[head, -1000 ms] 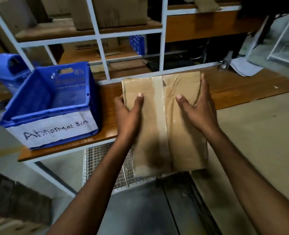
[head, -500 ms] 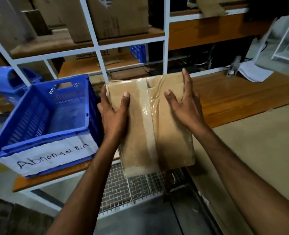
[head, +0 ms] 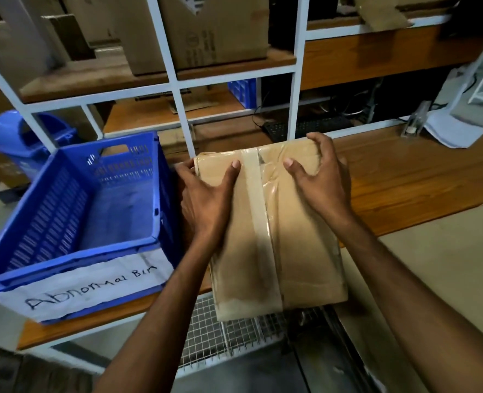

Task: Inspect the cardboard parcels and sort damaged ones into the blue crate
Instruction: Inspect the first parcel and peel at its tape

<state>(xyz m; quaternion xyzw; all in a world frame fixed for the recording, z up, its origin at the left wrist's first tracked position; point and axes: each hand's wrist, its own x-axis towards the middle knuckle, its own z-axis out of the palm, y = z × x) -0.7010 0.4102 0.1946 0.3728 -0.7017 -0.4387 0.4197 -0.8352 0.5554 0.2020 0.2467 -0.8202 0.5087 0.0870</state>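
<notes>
Brings the cardboard parcel (head: pixel 291 236) leftward, now just beside the blue crate (head: pixel 73 251), overhanging the counter (head: pixel 419 177) edge. Clamps its left side with the left grip (head: pixel 206 199); curls the right grip (head: pixel 319 182), earlier flatter, over the far edge. Points, probably, to binning as damaged.

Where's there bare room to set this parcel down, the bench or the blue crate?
The blue crate has a bare floor, wall to wall. The wooden bench is bare right of the parcel, up to the papers at its far end. It is crowded between crate and parcel, where the left hand sits.
</notes>
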